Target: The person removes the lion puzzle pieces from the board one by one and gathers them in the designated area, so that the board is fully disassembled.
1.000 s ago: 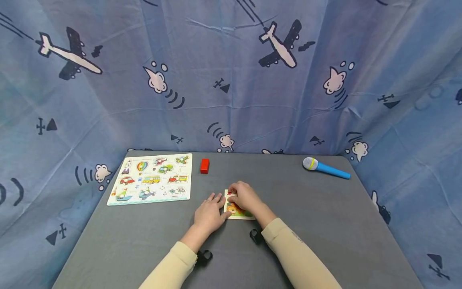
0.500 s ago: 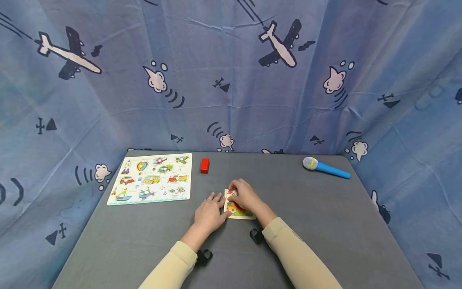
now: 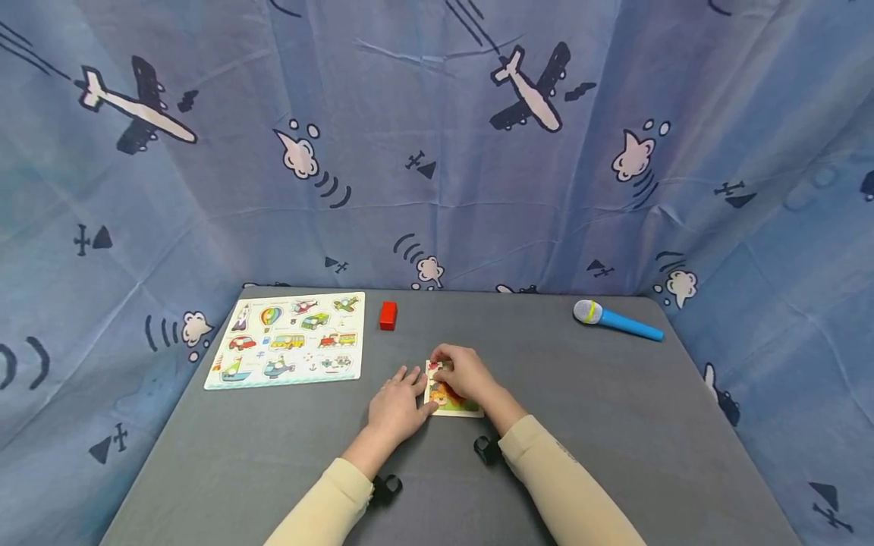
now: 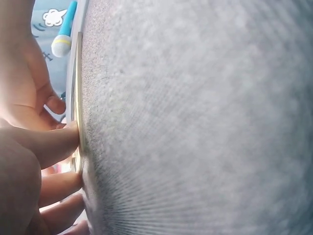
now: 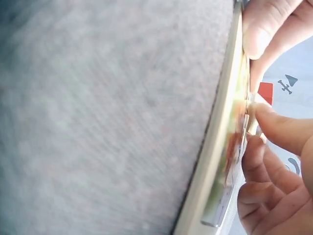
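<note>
A small wooden picture puzzle board (image 3: 456, 410) with a colourful animal picture lies flat on the table in front of the person. The left hand (image 3: 397, 406) rests along its left side, fingers spread and thumb on the near left corner. Over the board's upper part, the right hand (image 3: 466, 373) pinches a small thin puzzle piece (image 5: 252, 125) between thumb and fingertips, close over the picture. In the left wrist view, the left fingers (image 4: 54, 147) touch the board's edge. Much of the picture is hidden under the right hand.
A large board printed with vehicles (image 3: 287, 341) lies at the back left of the grey table (image 3: 546, 455). Beside it stands a red block (image 3: 388, 315). A blue toy microphone (image 3: 617, 320) lies at the back right. A patterned blue curtain (image 3: 437, 152) hangs behind.
The right fingertips shift slightly over the board's upper part. The left hand stays in place at the board's side.
</note>
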The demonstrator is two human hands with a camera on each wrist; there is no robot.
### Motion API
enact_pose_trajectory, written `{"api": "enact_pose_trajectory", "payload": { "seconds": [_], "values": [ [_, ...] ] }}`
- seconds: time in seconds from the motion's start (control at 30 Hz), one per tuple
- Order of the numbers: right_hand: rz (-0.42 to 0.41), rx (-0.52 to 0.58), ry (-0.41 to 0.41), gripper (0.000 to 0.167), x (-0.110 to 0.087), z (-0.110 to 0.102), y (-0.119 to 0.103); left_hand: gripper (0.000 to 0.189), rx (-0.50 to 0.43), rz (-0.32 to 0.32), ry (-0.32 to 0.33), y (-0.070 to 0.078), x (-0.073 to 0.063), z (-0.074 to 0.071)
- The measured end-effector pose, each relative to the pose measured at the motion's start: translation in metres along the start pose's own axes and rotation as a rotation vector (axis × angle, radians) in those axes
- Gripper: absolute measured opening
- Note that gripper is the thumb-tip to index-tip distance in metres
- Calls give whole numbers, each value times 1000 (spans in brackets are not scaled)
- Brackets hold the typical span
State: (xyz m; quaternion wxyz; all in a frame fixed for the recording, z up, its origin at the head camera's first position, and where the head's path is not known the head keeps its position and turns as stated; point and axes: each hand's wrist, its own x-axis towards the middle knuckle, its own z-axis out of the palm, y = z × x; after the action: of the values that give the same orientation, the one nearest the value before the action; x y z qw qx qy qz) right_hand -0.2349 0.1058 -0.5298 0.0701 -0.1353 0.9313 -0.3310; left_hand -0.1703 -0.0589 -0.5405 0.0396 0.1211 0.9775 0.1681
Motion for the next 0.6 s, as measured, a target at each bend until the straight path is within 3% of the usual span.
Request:
{"api": "enact_pose_trajectory", "payload": {
  "seconds": [0.3,0.6],
  "values": [
    [40,222,99,8,0,-20,0,62,-17,-9,6,0,-1,2],
    [14,265,160,10,-6,-52,13,62,-26,-19,1,2,-1,3]
  ]
}}
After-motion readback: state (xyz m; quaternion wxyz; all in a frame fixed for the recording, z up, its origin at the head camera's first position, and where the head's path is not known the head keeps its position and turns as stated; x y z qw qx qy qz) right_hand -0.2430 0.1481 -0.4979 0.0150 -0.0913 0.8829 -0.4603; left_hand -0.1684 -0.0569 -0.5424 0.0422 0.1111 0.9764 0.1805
